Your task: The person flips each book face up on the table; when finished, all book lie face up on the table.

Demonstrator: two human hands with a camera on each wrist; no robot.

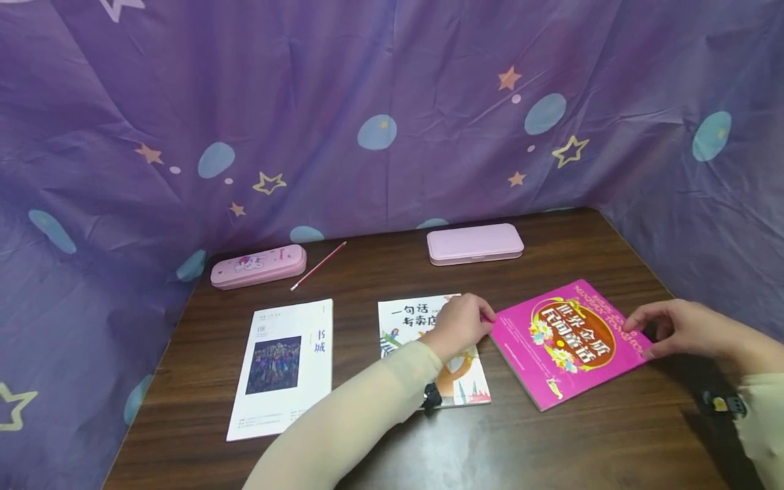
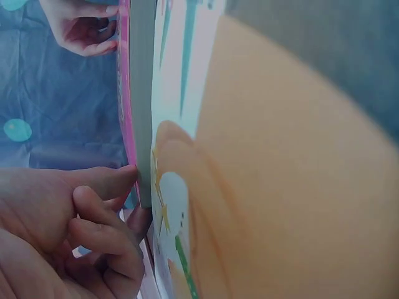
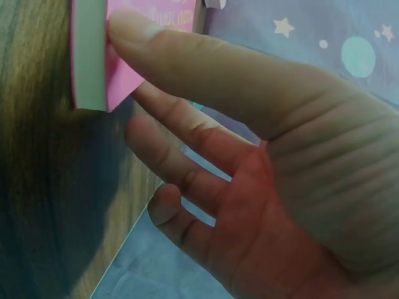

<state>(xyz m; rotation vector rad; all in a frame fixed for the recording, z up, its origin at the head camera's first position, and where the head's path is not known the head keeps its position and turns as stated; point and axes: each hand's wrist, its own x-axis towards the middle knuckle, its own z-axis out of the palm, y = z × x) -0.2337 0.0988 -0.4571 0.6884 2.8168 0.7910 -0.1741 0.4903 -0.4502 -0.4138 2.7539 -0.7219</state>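
Note:
A pink book (image 1: 563, 340) with a red oval title panel lies at an angle on the right of the table, a hand at either side. My left hand (image 1: 461, 322) pinches its left corner between thumb and fingers; in the left wrist view the thumb (image 2: 115, 180) presses the cover edge. On the opposite corner, my right hand (image 1: 686, 330) grips with the thumb (image 3: 134, 28) on the cover and the index finger at the edge, other fingers apart from it. Under my left hand and forearm, partly hidden, is a white picture book (image 1: 398, 313) with an orange drawing.
To the left lies a white book (image 1: 321, 381) with a dark picture. Behind it are a pink pencil case (image 1: 263, 267) and a red pencil (image 1: 321, 264). A plain pink case (image 1: 474, 243) sits near the back edge of the brown table (image 1: 373, 272), before a purple curtain (image 1: 392, 82).

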